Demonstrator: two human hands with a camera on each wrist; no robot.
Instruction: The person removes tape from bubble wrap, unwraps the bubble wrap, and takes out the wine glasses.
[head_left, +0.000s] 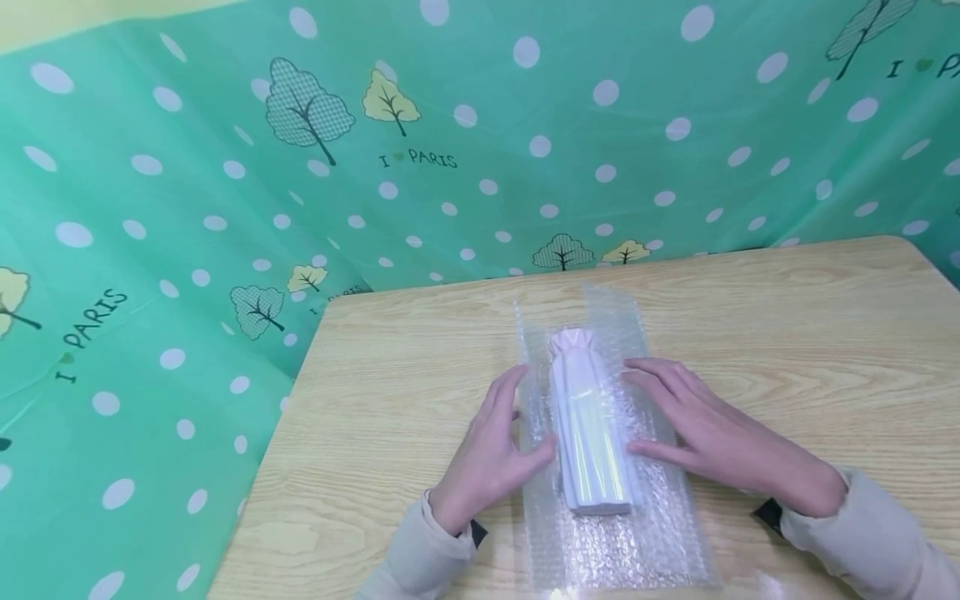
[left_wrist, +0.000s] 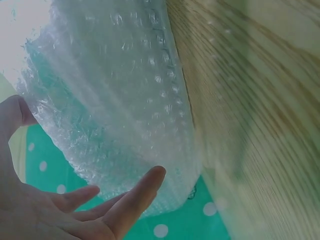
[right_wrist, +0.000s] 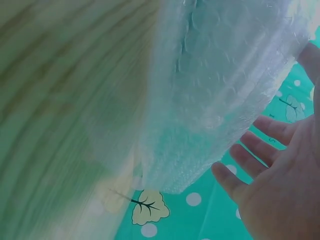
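- Bench [head_left: 360,400]: left edge, far edge and far right corner in view in the head view; near edge out of frame.
- Wood surface shows left of the left hand and, in a broader stretch, right of the right hand. Polka-dot green cloth [head_left: 450,208] rises behind the far edge and along the left side.
- Bubble wrap [head_left: 667,542]: one piece visible, layers not countable. Far end near the bench's far edge; near end close to the bottom of the frame.
- White vase-shaped object [head_left: 592,425]: count one. Lies lengthwise amid the wrap, narrow pleated neck toward the far edge, base toward the person. Wrap extends to both sides and past both ends.
- Hands: two, well apart, one either side of the white object.
- Left hand [head_left: 491,454]: fingers loosely extended, thumb spread away; fingertips at the wrap's left side, forefinger touching the film.
- Right hand [head_left: 705,425]: fingers relaxed, spread from the thumb; fingertips against the wrap's right side. Firmness of contact: cannot tell.
- Sleeves [head_left: 862,533]: two, pale, a dark piece [head_left: 768,515] showing at each cuff.
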